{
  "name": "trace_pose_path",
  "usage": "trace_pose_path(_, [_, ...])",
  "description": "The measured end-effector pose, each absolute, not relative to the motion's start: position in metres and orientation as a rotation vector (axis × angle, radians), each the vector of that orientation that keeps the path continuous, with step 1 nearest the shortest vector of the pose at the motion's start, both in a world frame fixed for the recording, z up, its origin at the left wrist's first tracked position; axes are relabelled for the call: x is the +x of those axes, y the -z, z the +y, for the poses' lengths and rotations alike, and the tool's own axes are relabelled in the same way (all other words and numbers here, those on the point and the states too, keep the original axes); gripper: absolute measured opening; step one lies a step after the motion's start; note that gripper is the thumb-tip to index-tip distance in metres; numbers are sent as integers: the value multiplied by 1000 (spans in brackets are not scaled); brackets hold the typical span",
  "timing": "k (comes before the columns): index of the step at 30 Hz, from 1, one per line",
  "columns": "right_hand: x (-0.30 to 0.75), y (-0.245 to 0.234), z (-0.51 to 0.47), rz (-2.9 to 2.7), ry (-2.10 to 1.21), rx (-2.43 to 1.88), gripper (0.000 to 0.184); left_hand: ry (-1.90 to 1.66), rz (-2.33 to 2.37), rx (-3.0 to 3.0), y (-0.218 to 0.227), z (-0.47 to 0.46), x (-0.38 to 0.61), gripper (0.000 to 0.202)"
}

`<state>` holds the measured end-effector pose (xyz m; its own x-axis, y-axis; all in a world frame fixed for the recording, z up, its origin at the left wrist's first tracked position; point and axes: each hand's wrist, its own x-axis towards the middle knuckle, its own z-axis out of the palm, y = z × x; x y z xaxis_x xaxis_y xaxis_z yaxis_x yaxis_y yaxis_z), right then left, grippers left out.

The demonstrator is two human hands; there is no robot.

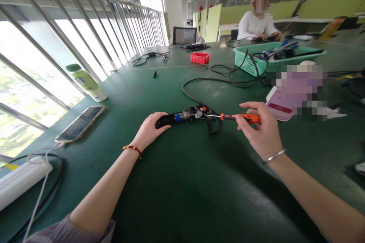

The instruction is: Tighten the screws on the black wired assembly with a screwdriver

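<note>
On a green table (182,190), the left hand (149,129) clasps the end of a black handheld device (178,117), its casing already open, while the right hand (261,133) pinches an orange-handled screwdriver (241,117), tip at the bared innards, seemingly mid-job.

Screwdriver handle (254,119) partly behind right hand (261,131)

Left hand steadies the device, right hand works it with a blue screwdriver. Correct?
Not blue: the head view shows the screwdriver has an orange handle. The rest holds: the left hand steadies the device, and the right hand holds the screwdriver to it.
</note>
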<state>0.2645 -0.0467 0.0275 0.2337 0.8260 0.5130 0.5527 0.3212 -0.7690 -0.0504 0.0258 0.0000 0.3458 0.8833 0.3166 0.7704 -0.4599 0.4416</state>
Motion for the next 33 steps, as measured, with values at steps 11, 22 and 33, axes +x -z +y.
trace_pose_path(11, [264, -29, -48, -1441, -354, -1430, 21, -762, 1491, 2393, -1, 25, -50, 39])
trace_pose_path(22, [266, -25, -43, -1457, -153, -1289, 29, -771, 1490, 2399, 1, 26, -51, 39])
trace_pose_path(33, [267, -21, -42, -1438, -223, -1228, 37, -758, 1503, 2393, 0, 26, -50, 40])
